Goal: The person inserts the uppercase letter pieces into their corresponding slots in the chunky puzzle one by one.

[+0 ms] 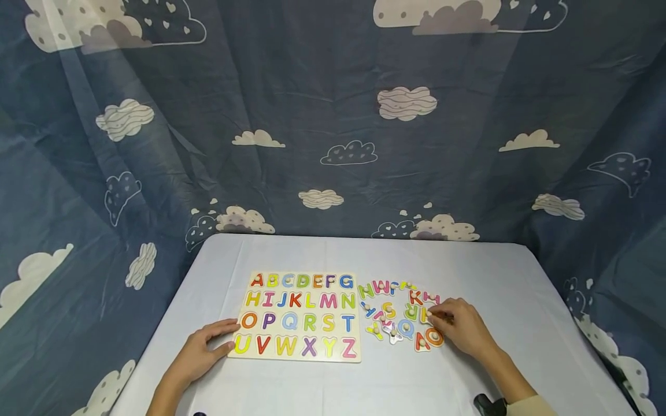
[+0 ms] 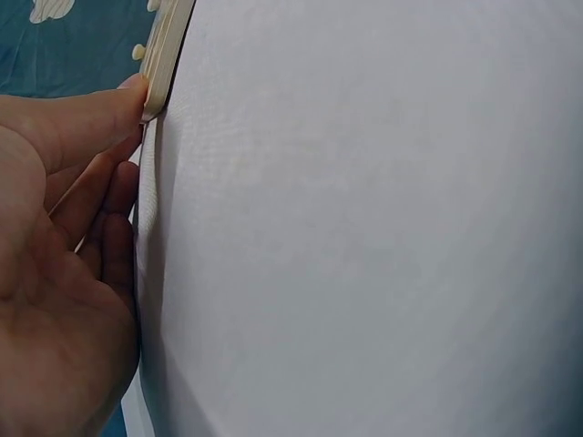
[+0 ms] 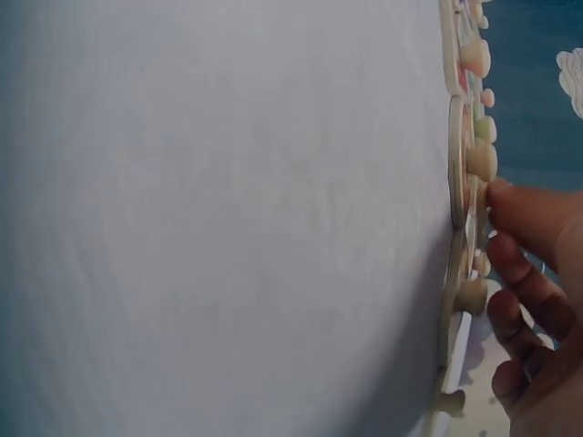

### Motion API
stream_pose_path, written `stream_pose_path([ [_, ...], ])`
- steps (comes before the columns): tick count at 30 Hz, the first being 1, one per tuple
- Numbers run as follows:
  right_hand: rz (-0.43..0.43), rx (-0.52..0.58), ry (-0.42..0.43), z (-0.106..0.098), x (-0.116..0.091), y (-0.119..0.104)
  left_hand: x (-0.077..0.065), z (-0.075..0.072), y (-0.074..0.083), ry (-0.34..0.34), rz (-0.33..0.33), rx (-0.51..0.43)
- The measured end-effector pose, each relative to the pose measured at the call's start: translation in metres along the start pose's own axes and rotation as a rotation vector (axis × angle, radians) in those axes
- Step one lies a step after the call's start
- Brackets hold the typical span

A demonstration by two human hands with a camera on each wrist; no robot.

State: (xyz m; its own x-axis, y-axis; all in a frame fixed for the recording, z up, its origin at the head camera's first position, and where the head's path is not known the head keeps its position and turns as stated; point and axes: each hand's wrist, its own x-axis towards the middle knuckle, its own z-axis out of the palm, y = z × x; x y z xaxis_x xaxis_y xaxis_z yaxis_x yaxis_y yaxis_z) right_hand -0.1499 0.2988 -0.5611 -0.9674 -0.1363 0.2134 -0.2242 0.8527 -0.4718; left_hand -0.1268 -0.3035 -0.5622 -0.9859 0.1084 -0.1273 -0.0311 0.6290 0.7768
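Note:
A wooden alphabet puzzle board (image 1: 299, 360) lies flat on the white table, with rows of coloured letters from A to Z. Knobs show on letters in its top row. My left hand (image 1: 196, 353) rests at the board's left edge, thumb and fingertips touching it near the lower corner. In the left wrist view the thumb (image 2: 123, 105) meets the board's corner. Right of the board my right hand (image 1: 463, 325) pinches at a yellow letter piece (image 1: 424, 315), its fingertips partly covering it. An orange letter O (image 1: 434, 337) lies just below those fingers.
Loose knobbed letters spread beside the board, among them a red K (image 1: 415, 297), a blue Q (image 1: 406, 329) and a red A (image 1: 422, 342). A dark blue curtain (image 1: 312, 86) with clouds hangs behind the table (image 1: 291, 390). A black object (image 1: 489, 404) shows by the right wrist.

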Motion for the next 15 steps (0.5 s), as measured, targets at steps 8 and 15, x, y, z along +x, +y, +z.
stream_pose_path([
  [8,-0.017,0.006,0.009,-0.011,0.009,-0.013,-0.002,-0.001,0.000,-0.006,-0.016,-0.001],
  [15,-0.034,0.034,0.025,-0.006,0.017,-0.026,0.002,-0.001,0.003,0.007,0.024,0.035],
])
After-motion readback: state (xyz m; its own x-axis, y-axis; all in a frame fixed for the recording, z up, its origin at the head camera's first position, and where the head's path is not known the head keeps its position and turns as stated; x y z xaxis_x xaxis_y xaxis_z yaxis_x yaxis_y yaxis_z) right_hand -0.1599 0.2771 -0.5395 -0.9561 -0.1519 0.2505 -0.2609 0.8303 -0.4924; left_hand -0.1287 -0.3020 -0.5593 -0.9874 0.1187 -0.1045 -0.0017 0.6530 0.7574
